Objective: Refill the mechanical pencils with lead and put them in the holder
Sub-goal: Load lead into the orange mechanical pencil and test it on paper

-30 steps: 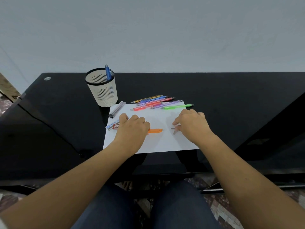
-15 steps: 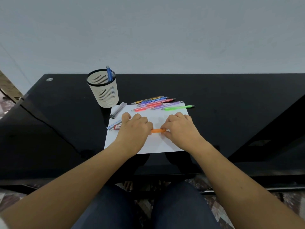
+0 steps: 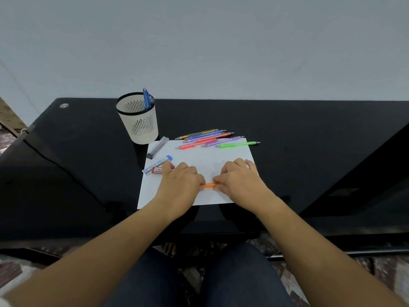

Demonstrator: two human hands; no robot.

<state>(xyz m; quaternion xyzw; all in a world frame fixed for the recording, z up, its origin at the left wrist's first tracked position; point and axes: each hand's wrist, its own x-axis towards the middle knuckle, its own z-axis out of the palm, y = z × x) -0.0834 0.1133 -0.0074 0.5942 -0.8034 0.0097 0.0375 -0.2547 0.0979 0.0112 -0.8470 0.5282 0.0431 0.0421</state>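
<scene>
- The mesh holder (image 3: 138, 120) stands upright on the black table (image 3: 309, 140), far left of the stuff. It's cream with a dark rim, and one blue pencil (image 3: 146, 99) pokes out of it, leaning on the right side of the rim.
- Just right of the holder, a slim dark lead case (image 3: 157, 147) lies diagonally, half on the white paper (image 3: 199, 156).
- Below that there's a blue-capped lead tube (image 3: 157, 164) with a printed label, plus a small red lead case (image 3: 156, 170) touching it. Both have writing, but it's way too small and blurry for me to read, so no brand from me.
- The left hand (image 3: 180, 185) is palm down on the paper, knuckles up and fingers curled, gripping the left end of the orange pencil (image 3: 209, 185).
- The orange pencil lies flat across the paper between the two hands. Only its short middle bit shows.
- The right hand (image 3: 240, 182) is also palm down. The thumb and first fingers pinch the pencil's right end, and the other fingers are spread a bit over the paper.
- Along the far edge of the paper sits a row of coloured pencils (image 3: 205, 136) in yellow, blue, purple and pink, tips pointing right. The green pencil (image 3: 238, 144) is the nearest and rightmost one.
</scene>
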